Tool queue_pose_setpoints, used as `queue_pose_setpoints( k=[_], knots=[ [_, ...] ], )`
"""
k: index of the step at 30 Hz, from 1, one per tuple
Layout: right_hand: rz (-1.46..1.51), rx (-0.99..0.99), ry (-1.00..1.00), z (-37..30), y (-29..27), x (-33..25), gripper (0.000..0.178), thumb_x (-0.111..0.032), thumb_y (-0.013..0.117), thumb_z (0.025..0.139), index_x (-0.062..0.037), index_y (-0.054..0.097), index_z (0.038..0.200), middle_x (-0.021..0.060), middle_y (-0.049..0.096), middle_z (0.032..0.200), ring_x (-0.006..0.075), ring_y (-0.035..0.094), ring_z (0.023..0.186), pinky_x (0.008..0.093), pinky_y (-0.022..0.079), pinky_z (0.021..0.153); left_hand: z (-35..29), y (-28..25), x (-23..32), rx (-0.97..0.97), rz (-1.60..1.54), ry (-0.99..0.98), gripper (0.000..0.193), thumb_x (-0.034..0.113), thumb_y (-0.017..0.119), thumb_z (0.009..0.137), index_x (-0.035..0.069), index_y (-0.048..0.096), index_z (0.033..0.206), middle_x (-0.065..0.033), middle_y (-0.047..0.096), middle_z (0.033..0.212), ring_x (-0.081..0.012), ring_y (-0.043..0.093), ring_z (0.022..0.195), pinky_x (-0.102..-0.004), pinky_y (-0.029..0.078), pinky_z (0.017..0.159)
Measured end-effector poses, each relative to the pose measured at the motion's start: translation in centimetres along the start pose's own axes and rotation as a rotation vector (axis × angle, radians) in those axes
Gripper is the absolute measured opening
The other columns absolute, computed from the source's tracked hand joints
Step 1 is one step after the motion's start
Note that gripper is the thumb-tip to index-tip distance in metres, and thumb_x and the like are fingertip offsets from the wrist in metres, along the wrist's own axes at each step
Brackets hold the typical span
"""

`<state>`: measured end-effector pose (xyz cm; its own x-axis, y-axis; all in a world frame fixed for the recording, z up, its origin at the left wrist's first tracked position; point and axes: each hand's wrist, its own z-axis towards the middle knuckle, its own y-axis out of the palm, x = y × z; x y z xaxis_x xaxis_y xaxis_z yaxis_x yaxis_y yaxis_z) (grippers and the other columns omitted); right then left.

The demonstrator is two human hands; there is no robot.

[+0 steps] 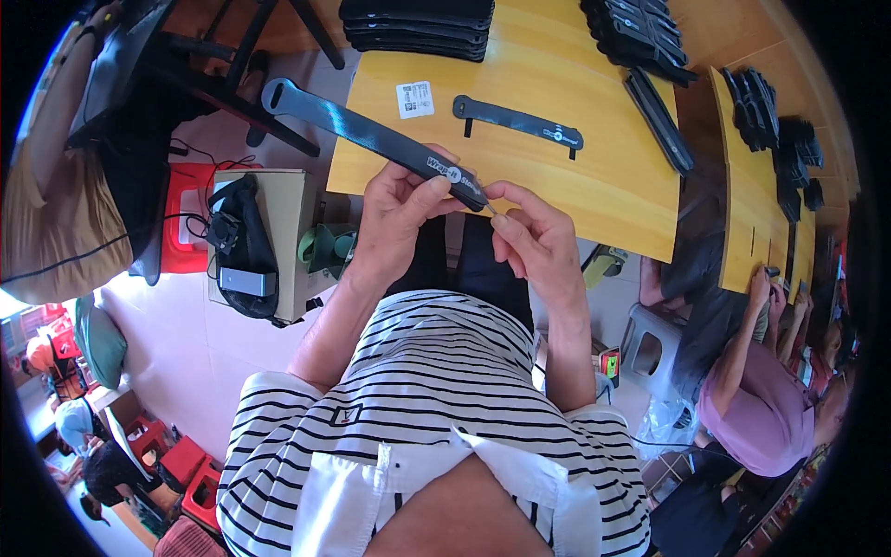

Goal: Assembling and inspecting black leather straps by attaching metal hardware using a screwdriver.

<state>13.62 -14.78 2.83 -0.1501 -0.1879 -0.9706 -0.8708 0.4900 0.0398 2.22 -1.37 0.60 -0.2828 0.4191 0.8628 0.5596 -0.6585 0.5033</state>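
My left hand (pixel 401 209) grips a long black strap (pixel 357 130) near its printed end; the strap runs up and left, past the corner of the yellow wooden table (pixel 557 176). My right hand (pixel 534 237) pinches something thin at the strap's lower end, thumb and forefinger together; what it pinches is too small to make out. A second black strap (pixel 516 121) lies flat on the table just beyond my hands, next to a small white label (pixel 415 99).
Stacks of black straps (pixel 418 26) (pixel 640 32) sit at the table's far edge, more on the neighbouring table (pixel 761 111). A cardboard box (pixel 278 237) with black items stands on the floor to my left. A person in a pink shirt (pixel 756 408) sits at right beside a grey stool (pixel 650 348).
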Motion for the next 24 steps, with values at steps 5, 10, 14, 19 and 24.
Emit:
queue_pose_setpoints(
  k=[5, 10, 14, 19, 24],
  knots=[
    [0.141, -0.069, 0.021, 0.3, -0.3, 0.9, 0.028, -0.008, 0.051, 0.088, -0.0038, 0.056, 0.116, -0.0003, 0.051, 0.054, 0.0029, 0.038, 0.041, 0.0158, 0.028, 0.038, -0.3, -0.2, 0.0, 0.014, -0.050, -0.040, 0.023, 0.005, 0.053, 0.087, -0.002, 0.048, 0.108, -0.0142, 0.059, 0.098, -0.0221, 0.062, 0.093, -0.0348, 0.054, 0.080],
    [0.426, -0.039, 0.026, 0.6, 0.6, 2.4, 0.034, -0.009, 0.052, 0.088, -0.0047, 0.052, 0.123, 0.0030, 0.054, 0.058, 0.0037, 0.039, 0.041, 0.0156, 0.030, 0.037, -1.0, 0.6, -0.9, -0.100, 0.446, 0.396, 0.023, -0.007, 0.057, 0.081, -0.003, 0.054, 0.103, -0.0096, 0.058, 0.101, -0.0149, 0.057, 0.091, -0.0252, 0.045, 0.081],
    [0.370, 0.015, -0.039, 0.1, 0.8, 2.9, 0.033, -0.009, 0.053, 0.088, -0.0057, 0.054, 0.121, 0.0041, 0.055, 0.060, 0.0039, 0.040, 0.041, 0.0156, 0.030, 0.037, -1.2, 0.8, -1.0, -0.059, 0.334, 0.340, 0.022, -0.006, 0.056, 0.082, -0.003, 0.054, 0.103, -0.0098, 0.058, 0.102, -0.0154, 0.057, 0.090, -0.0253, 0.044, 0.082],
    [0.111, -0.027, -0.089, 0.5, -0.6, 2.0, 0.027, -0.008, 0.054, 0.087, -0.0058, 0.060, 0.114, 0.0021, 0.056, 0.059, 0.0032, 0.040, 0.041, 0.0154, 0.032, 0.038, -0.9, 0.5, -0.7, 0.031, 0.060, 0.106, 0.019, 0.001, 0.052, 0.086, -0.002, 0.051, 0.104, -0.0112, 0.059, 0.100, -0.0175, 0.060, 0.091, -0.0304, 0.052, 0.080],
    [0.025, -0.058, -0.013, 0.5, -1.2, 1.2, 0.025, -0.008, 0.055, 0.087, -0.0062, 0.062, 0.111, 0.0003, 0.056, 0.058, 0.0022, 0.041, 0.041, 0.0150, 0.032, 0.038, -0.7, 0.0, -0.6, 0.021, -0.018, 0.003, 0.023, 0.013, 0.054, 0.089, 0.000, 0.050, 0.106, -0.0117, 0.060, 0.098, -0.0187, 0.062, 0.090, -0.0308, 0.054, 0.079]
  ],
)
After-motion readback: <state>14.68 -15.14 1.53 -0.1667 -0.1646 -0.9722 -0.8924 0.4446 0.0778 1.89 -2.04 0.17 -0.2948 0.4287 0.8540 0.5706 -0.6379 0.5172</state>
